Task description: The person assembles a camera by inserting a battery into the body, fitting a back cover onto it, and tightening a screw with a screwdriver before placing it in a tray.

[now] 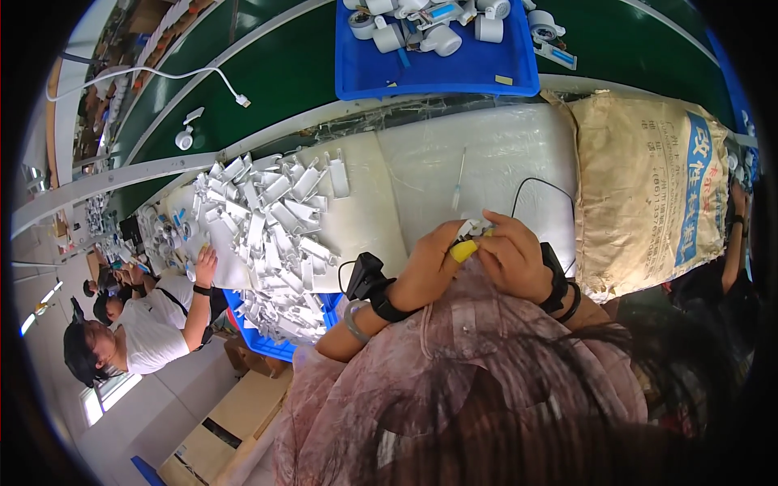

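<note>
Close in front of my body, my left hand (431, 266) and my right hand (516, 257) meet with bent fingers around a small white plastic part (472, 228). Much of that part is hidden by the fingers. Something yellow, like tape or a finger cover, shows at my left thumb, with a bit more yellow near the right fingertips. Beyond the hands, a thin screwdriver (457, 193) with a pale handle lies on the plastic-covered bench (494, 146). A big heap of white plastic housings (271, 206) lies left of my hands.
A blue tray (438, 83) of round white units stands at the far side. To the right lies a large brown paper sack (640, 194). A black cord (531, 180) curves beside it. Below the heap, a blue bin (279, 350) holds more housings. A co-worker (150, 328) reaches in from the left.
</note>
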A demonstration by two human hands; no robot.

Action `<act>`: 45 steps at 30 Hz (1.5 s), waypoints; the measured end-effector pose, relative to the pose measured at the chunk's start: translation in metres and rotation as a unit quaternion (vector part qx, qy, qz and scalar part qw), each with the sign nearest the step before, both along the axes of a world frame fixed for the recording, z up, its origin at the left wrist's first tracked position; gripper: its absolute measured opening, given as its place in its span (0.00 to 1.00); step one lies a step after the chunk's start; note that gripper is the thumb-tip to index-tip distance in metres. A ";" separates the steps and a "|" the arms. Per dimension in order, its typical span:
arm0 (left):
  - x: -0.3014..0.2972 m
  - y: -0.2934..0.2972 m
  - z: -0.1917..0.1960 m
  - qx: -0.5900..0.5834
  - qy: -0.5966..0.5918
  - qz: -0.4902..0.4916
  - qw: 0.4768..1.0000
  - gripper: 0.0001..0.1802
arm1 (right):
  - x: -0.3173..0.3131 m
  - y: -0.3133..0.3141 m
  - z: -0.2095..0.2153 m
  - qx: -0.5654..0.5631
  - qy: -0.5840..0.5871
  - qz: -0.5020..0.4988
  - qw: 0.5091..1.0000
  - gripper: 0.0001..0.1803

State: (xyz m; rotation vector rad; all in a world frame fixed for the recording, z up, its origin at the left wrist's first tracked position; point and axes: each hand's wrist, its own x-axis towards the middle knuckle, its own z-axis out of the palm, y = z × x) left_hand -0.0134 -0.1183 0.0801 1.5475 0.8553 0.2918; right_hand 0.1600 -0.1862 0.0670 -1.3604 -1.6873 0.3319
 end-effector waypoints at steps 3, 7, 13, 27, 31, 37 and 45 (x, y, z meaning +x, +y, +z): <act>-0.004 -0.002 -0.001 -0.078 -0.005 -0.018 0.997 0.23 | 0.004 -0.004 -0.001 0.036 -0.001 0.024 0.999 0.13; -0.003 -0.001 0.006 0.013 -0.029 -0.048 0.998 0.28 | 0.007 -0.006 0.007 0.074 -0.023 0.025 0.997 0.15; -0.005 -0.002 0.006 0.018 -0.010 -0.051 0.998 0.31 | 0.007 -0.005 0.005 0.071 -0.032 0.030 0.997 0.16; -0.002 -0.005 0.003 0.059 0.001 -0.035 0.998 0.24 | 0.003 0.000 0.001 0.048 -0.003 0.022 0.999 0.14; 0.000 -0.004 0.006 0.039 -0.001 -0.022 0.999 0.23 | 0.004 0.001 0.003 0.048 -0.005 0.025 0.999 0.14; 0.000 -0.005 0.009 0.053 0.005 -0.014 0.999 0.22 | 0.002 0.000 0.005 0.036 -0.009 0.022 0.999 0.13; 0.001 -0.008 0.008 0.059 -0.008 0.009 0.998 0.20 | -0.002 -0.001 0.001 0.037 0.005 0.006 0.999 0.11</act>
